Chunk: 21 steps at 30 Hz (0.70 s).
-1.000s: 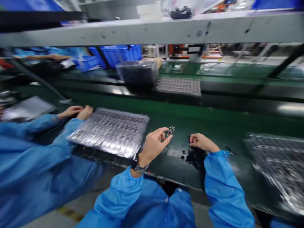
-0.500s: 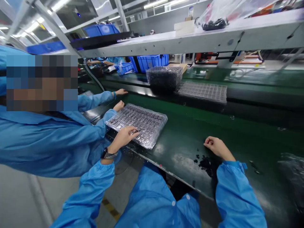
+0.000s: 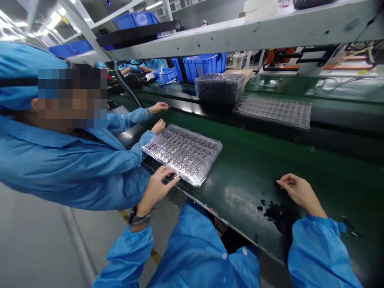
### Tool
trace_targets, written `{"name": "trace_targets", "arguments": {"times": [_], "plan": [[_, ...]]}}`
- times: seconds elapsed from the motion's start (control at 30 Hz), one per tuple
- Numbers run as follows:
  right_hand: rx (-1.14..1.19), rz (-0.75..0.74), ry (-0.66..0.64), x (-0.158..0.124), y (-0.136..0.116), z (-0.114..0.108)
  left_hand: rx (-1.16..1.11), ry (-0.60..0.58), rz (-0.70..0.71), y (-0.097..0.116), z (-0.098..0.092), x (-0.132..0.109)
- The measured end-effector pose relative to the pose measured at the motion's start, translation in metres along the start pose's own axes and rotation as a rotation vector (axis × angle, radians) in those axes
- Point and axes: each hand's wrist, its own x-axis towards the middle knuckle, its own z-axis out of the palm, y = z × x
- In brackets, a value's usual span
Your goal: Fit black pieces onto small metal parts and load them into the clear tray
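Note:
My left hand (image 3: 158, 185), with a watch on its wrist, reaches to the near edge of a clear plastic tray (image 3: 183, 153) full of small parts. Its fingers are pinched together at the tray's rim; what they hold is hidden. My right hand (image 3: 297, 191) rests on the green belt (image 3: 249, 168) with its fingers curled in. It lies just behind a small pile of black parts (image 3: 274, 212). Both arms wear blue sleeves.
A co-worker in a blue gown stands close on my left, with both hands (image 3: 158, 126) at the tray's far corner. A stack of clear trays (image 3: 220, 88) and a flat tray (image 3: 273, 110) lie beyond the belt, blue bins (image 3: 204, 66) behind them. A grey shelf (image 3: 240, 32) runs overhead.
My left hand held a small part up in the air, then carried it left to the tray's near edge; the part no longer shows. My right hand stayed by the black pile.

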Motion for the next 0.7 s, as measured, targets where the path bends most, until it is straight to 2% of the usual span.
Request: {"name": "trace_targets", "arguments": {"times": [0.1,0.2,0.43,0.57,0.7], "plan": [[0.056,0.042,-0.045,-0.002,-0.004,0.001,0.0,0.025,0.101,0.025,0.04,-0.009],[0.017,0.033,-0.052,-0.004,-0.01,0.002,0.084,0.087,0.11,0.035,0.062,-0.008],[-0.076,-0.023,-0.044,-0.007,-0.016,0.001,0.134,0.037,0.121,0.03,0.06,-0.001],[-0.055,-0.013,-0.058,-0.005,-0.016,0.0,0.138,0.021,0.143,0.031,0.058,-0.006],[-0.042,0.011,-0.094,-0.008,-0.021,0.001,0.163,0.02,0.225,0.028,0.058,-0.014]]}}
